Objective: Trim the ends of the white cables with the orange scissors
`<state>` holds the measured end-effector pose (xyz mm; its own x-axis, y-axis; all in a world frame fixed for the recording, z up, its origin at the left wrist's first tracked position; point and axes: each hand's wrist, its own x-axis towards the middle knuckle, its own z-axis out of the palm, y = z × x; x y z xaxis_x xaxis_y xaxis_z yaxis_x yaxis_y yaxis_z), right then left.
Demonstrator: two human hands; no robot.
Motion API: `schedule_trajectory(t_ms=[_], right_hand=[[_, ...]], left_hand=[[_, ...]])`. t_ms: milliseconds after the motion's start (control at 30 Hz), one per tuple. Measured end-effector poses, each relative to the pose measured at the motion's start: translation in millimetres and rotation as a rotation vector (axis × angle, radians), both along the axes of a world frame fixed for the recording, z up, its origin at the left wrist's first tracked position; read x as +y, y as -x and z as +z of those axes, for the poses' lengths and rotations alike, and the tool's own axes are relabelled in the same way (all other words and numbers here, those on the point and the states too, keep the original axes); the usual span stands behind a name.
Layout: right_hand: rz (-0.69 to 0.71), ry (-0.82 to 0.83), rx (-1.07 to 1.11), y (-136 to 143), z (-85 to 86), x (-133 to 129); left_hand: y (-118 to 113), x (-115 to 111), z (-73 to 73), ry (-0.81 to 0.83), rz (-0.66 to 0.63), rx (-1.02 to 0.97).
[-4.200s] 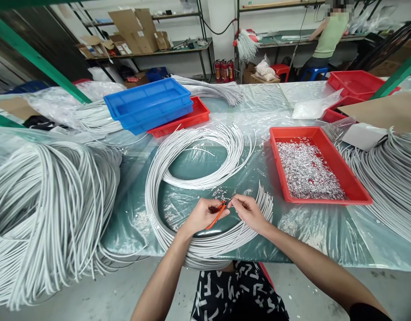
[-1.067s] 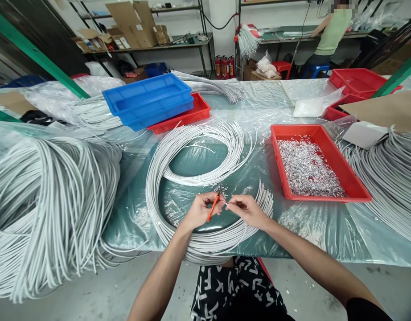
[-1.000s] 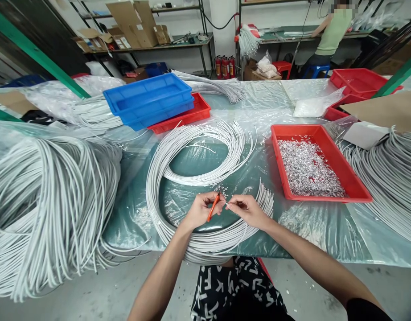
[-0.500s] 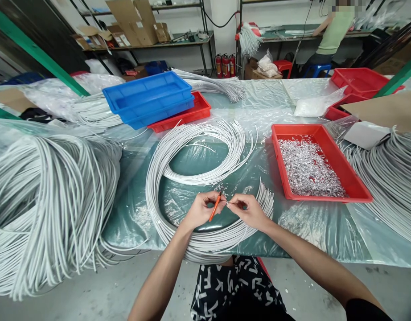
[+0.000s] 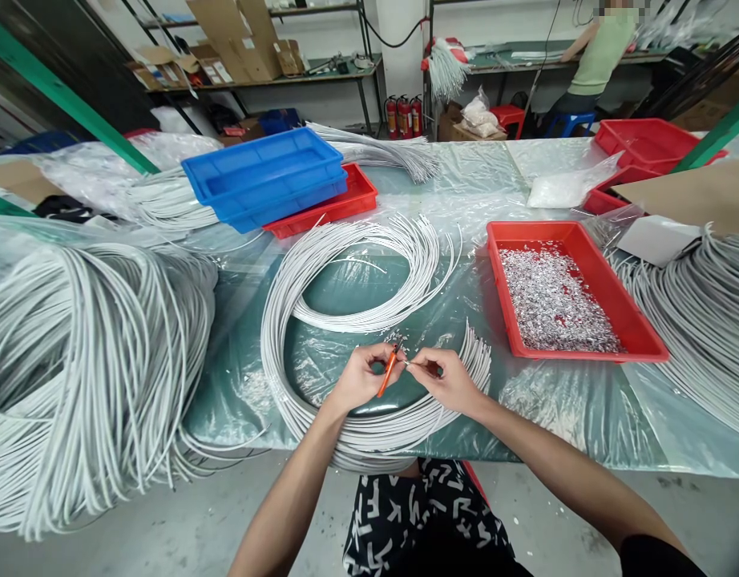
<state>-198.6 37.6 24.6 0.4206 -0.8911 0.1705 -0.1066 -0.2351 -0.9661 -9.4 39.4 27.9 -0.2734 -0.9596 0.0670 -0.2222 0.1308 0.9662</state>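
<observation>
My left hand [image 5: 362, 375] is closed on an orange-handled tool [image 5: 387, 373] with a dark tip, which slants upright in the fingers. Right beside it, my right hand [image 5: 442, 380] pinches something small and thin; the fingertips of both hands nearly meet, and the piece between them is too small to name. Beneath and around the hands lies a coil of grey-white cables [image 5: 279, 353], its cut ends fanned out to the right of my right hand. Another loop of white cables [image 5: 369, 320] overlaps it farther back. Small bits lie on the table just beyond the fingertips.
A red tray [image 5: 586, 353] of small shiny pieces stands at the right. Big cable bundles lie at the left [image 5: 105, 361] and far right [image 5: 700, 320]. Blue trays [image 5: 267, 176] rest on a red tray [image 5: 363, 192] behind the coils. A person [image 5: 603, 56] is at a back bench.
Both hands stay nearly in place, with only a slight shift at the fingertips. The whole view has moved very slightly.
</observation>
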Motion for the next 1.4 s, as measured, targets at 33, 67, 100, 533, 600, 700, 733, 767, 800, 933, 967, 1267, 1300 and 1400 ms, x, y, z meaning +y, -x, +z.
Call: schedule_trajectory(t_ms=[33,67,100,533,600,700,733,767,800,933,967,1267,1300,1400], right_hand=[[-0.001,0.016,0.011,0,-0.4,0],[-0.005,0.046,0.027,0,-0.8,0],[-0.011,0.089,0.049,0,-1.3,0],[-0.049,0.349,0.146,2,-6.4,0],[-0.022,0.257,0.122,3,-6.0,0],[0.012,0.18,0.076,3,-6.2,-1],[0.016,0.163,0.063,3,-6.4,-1],[0.019,0.147,0.053,3,-6.6,-1],[0.021,0.13,0.044,2,-6.8,-1],[0.039,0.055,0.012,1,-8.0,-1],[0.04,0.036,0.003,1,-8.4,0],[0.024,-0.074,-0.068,0,-9.0,1],[0.024,-0.082,-0.07,-1,-8.8,1],[0.025,-0.101,-0.078,-1,-8.5,1]], left_hand=[[0,0,0.6,-0.006,-0.005,0.007],[0,0,1.5,-0.013,-0.01,0.014],[0,0,2.5,-0.02,-0.017,0.018],[-2,-1,4.1,-0.127,0.066,0.163],[-2,0,3.4,-0.099,0.069,0.177],[-3,0,3.4,-0.084,0.018,0.17],[-3,0,3.7,-0.081,-0.004,0.162],[-3,0,4.2,-0.077,-0.024,0.154],[-3,0,4.9,-0.073,-0.04,0.146],[0,0,8.9,-0.067,-0.044,0.133],[1,0,9.9,-0.07,-0.036,0.135],[1,1,8.8,-0.085,0.028,0.15],[0,0,7.8,-0.084,0.033,0.151],[0,1,6.2,-0.079,0.017,0.158]])
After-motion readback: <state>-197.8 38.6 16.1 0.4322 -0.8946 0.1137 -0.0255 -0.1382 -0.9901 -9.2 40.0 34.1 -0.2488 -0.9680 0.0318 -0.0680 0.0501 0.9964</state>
